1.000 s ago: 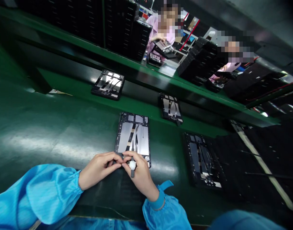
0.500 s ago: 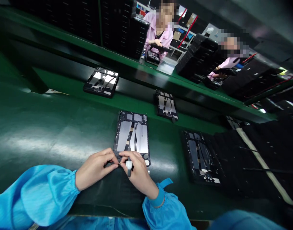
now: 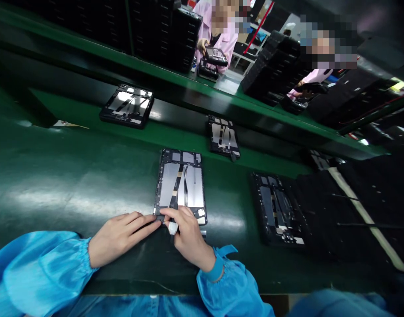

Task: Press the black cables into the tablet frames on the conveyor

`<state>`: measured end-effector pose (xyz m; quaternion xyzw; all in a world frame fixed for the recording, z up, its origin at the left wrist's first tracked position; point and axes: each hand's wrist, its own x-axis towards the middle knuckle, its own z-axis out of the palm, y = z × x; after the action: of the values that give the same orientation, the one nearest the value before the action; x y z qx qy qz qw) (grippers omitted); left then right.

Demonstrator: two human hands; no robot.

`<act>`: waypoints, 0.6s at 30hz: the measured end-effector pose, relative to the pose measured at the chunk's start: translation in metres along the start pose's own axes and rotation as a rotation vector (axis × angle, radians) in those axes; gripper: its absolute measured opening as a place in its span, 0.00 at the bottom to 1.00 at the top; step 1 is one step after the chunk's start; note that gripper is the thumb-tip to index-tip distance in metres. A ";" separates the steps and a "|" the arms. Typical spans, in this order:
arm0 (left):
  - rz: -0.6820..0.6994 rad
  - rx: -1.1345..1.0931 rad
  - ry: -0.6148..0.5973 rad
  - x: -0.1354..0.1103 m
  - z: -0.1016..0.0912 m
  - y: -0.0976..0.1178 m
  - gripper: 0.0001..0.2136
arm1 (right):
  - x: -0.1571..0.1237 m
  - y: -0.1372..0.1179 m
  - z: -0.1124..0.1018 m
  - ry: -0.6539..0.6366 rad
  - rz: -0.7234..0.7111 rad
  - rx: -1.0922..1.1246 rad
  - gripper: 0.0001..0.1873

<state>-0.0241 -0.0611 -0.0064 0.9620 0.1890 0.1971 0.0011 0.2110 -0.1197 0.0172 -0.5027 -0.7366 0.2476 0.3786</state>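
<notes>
An opened tablet (image 3: 195, 189) lies on the green bench, its inside facing up, with a silver battery area and dark ribbon cables. My left hand (image 3: 121, 235) is open, fingers stretched out, and its fingertips touch the tablet's lower left corner. Over the tablet's lower edge my right hand (image 3: 190, 235) is closed in a pinch around a small white-and-black tool (image 3: 173, 228). The tool's exact kind does not show, and the fingers hide its working end. Several small pale pieces sit at the tablet's lower right corner.
Two more opened tablets (image 3: 127, 105) (image 3: 223, 137) lie along the back of the bench. To the right, another opened tablet (image 3: 277, 211) sits beside black padded material (image 3: 324, 224). Black tray stacks (image 3: 274, 70) stand on the raised shelf, beyond which two people in pink handle devices.
My left hand has gone from a pinch to outstretched fingers and has moved slightly left. My right hand keeps the tool, now tilted differently. The whole view has shifted a little.
</notes>
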 end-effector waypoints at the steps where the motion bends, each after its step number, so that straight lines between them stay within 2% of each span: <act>1: -0.001 0.007 -0.009 0.000 0.000 0.000 0.21 | 0.000 0.000 0.000 -0.001 -0.001 0.001 0.32; 10: 0.051 0.045 -0.029 0.005 0.001 -0.003 0.24 | 0.001 0.001 -0.001 0.001 0.010 0.036 0.35; 15: 0.021 0.073 -0.010 0.006 0.005 0.004 0.22 | -0.005 -0.002 -0.012 0.097 0.084 0.159 0.19; 18: -0.020 0.046 -0.022 0.011 0.004 0.009 0.21 | -0.018 -0.005 -0.019 0.113 0.177 0.290 0.16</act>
<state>-0.0106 -0.0650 -0.0051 0.9620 0.2030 0.1820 -0.0168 0.2273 -0.1385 0.0270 -0.5188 -0.6237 0.3550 0.4645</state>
